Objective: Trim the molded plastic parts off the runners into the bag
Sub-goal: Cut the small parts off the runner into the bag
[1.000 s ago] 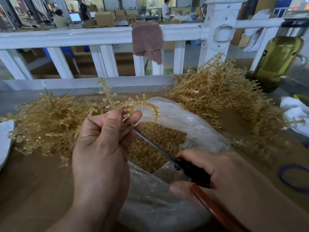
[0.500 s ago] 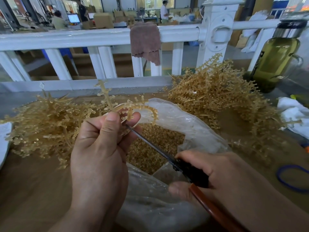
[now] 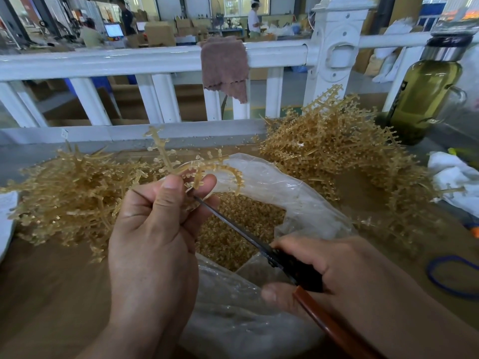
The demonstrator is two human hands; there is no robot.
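Note:
My left hand (image 3: 153, 229) pinches a tan plastic runner (image 3: 207, 168) with small parts along its curved branches, holding it over the mouth of a clear plastic bag (image 3: 298, 200). The bag holds a heap of cut tan parts (image 3: 233, 231). My right hand (image 3: 344, 278) grips scissors (image 3: 259, 244) with a black and reddish-brown handle. Their thin blades reach up-left to the runner just beside my left fingertips. Whether the blades are apart is hidden by my fingers.
A pile of tan runners (image 3: 67, 193) lies left of the bag and a taller pile (image 3: 334, 146) lies behind it on the right. A green bottle (image 3: 425, 97) stands far right, a white railing (image 3: 145, 63) with a brown cloth (image 3: 224, 66) behind, and a blue rubber band (image 3: 451, 275) at right.
The runner's curved branch has shifted a little in my left fingers and the scissor tip sits slightly deeper under them. Both hands stay in nearly the same place.

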